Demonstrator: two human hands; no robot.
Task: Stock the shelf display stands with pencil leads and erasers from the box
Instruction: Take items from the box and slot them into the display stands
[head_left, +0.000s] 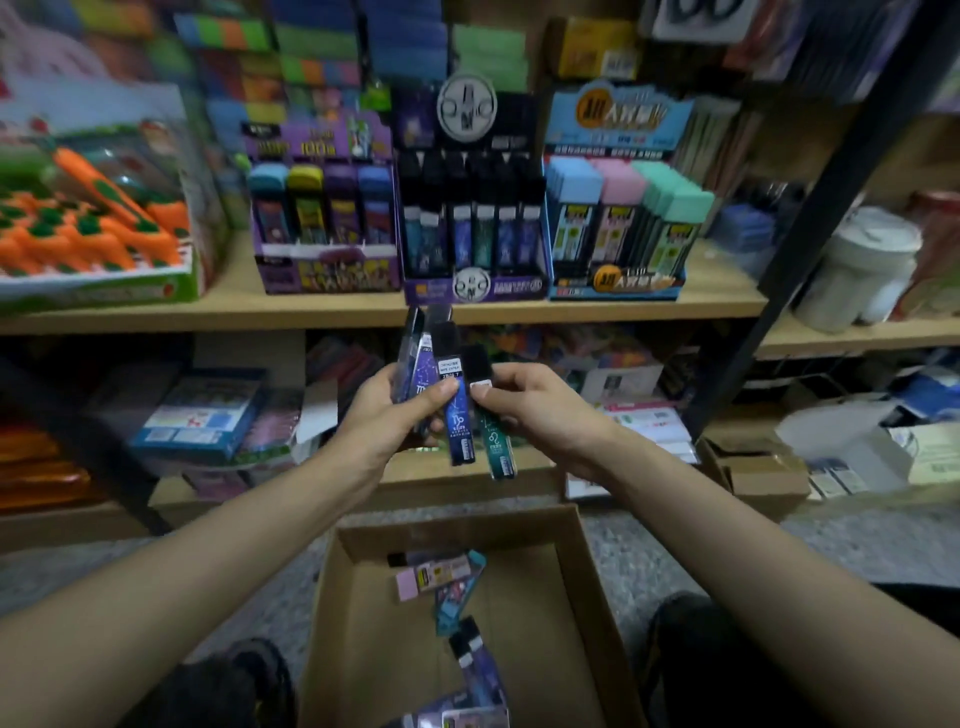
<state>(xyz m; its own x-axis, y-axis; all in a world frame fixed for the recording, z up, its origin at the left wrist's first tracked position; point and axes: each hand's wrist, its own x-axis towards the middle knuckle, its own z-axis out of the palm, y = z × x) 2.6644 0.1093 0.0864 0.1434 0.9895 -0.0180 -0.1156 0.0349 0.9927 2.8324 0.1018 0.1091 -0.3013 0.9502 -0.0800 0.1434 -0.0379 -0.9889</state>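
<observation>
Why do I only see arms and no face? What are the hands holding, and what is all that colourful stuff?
There is no robot here, just a person with a small camera worn on the head. It looks forward and down, so this one picture shows what that person sees: two bare arms, no face. The left hand grips a fan of thin lead cases. The right hand pinches the top of a teal case beside them. Behind the hands, a wooden shelf carries three display stands holding similar cases: a purple stand, a dark stand and a blue stand. The orange things on the left are carrot-shaped items. Down on the floor, an open cardboard box has a few more packs lying in it.
</observation>
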